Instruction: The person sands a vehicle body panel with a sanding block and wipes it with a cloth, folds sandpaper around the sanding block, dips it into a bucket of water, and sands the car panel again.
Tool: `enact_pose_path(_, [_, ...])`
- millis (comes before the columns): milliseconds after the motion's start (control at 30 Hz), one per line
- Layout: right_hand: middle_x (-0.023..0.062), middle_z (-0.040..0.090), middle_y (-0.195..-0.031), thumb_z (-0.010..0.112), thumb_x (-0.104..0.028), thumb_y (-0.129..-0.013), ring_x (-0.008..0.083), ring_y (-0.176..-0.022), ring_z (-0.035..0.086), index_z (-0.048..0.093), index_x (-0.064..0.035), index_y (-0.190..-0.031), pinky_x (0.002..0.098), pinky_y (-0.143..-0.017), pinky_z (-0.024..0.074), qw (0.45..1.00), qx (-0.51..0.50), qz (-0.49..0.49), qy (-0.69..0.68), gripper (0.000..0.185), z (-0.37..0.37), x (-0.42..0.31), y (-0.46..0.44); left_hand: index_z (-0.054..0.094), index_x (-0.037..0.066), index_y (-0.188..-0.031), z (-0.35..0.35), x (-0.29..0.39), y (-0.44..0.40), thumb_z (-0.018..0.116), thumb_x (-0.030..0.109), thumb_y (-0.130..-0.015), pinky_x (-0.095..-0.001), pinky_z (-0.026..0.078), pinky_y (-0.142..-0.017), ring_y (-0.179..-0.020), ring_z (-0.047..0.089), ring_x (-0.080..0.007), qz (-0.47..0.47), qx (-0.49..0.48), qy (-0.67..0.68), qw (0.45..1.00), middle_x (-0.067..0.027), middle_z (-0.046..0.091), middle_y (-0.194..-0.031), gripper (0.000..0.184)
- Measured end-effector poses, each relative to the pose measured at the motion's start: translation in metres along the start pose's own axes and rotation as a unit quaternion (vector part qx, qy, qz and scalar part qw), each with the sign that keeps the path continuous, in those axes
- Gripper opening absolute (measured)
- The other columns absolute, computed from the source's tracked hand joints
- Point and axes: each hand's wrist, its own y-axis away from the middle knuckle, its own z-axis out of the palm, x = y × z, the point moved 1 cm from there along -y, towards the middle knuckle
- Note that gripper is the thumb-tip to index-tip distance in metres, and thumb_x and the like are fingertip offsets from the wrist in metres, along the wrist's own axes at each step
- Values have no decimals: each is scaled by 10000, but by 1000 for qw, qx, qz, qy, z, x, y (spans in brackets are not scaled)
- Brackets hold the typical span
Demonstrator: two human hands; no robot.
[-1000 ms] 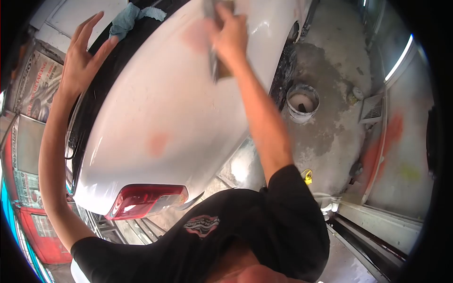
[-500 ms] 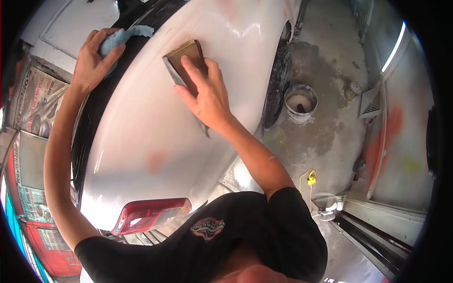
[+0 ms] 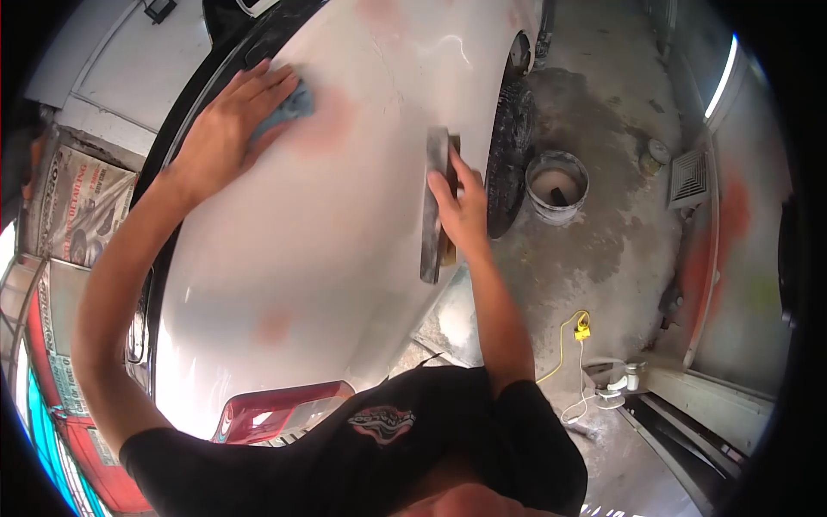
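Note:
On the pale car body panel (image 3: 284, 215), my left hand (image 3: 226, 129) presses a folded blue cloth (image 3: 295, 102) near a reddish patch. Its fingers lie over the cloth and partly hide it. My right hand (image 3: 465, 211) grips a long sanding block (image 3: 436, 207) with grey sandpaper on it. The block is turned on edge near the wheel side of the panel, its sandpaper side facing left. Whether it touches the panel I cannot tell. A red tail light (image 3: 276, 409) sits at the panel's lower end.
A bucket (image 3: 556, 188) of cloudy water with a dark item in it stands on the wet floor beside the tire (image 3: 510, 155). Farther right are a can (image 3: 655, 157) and a vent grille (image 3: 688, 179). A yellow cord (image 3: 582, 327) lies on the floor.
My left hand has moved right with the cloth, from the dark window edge onto the panel. My right hand has carried the sanding block right and down, turning it on edge.

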Motion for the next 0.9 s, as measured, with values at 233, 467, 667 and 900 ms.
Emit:
enact_pose_path(233, [143, 611, -1225, 763, -206, -949, 237, -1139, 604, 595, -62, -1470, 359, -989, 492, 996, 53, 66, -30, 566, -52, 52, 32, 702, 63, -1262, 118, -29, -177, 737, 108, -889, -446, 494, -1095, -1274, 587, -341, 83, -30, -11, 996, -129, 669, -1302, 378])
enact_pose_path(467, [145, 666, -1331, 738, -205, -959, 220, -1170, 649, 586, -44, -1475, 357, -994, 515, 976, 74, 205, 12, 562, -130, 43, 100, 710, 43, -1172, 76, 4, -111, 740, 11, -836, -440, 499, -1097, -1317, 563, -339, 158, -99, 85, 979, -97, 675, -1322, 339])
enact_pose_path(667, [54, 703, -1201, 699, -191, -1011, 102, -1009, 635, 576, -10, -1471, 262, -881, 509, 986, 58, 146, 46, 508, -136, 15, 144, 737, 30, -1104, 22, 58, 33, 737, 11, -804, -453, 464, -1142, -1343, 554, -341, 175, -100, 106, 974, -93, 691, -1280, 301])
enact_pose_path(900, [18, 692, -1167, 681, -155, -1027, 74, -975, 603, 587, -16, -1463, 241, -862, 486, 991, 24, 130, -12, 468, -103, -38, 243, 761, 42, -1105, -36, 132, 214, 680, 128, -880, -444, 373, -1246, -1378, 540, -314, 151, -98, 81, 980, -71, 687, -1298, 254])
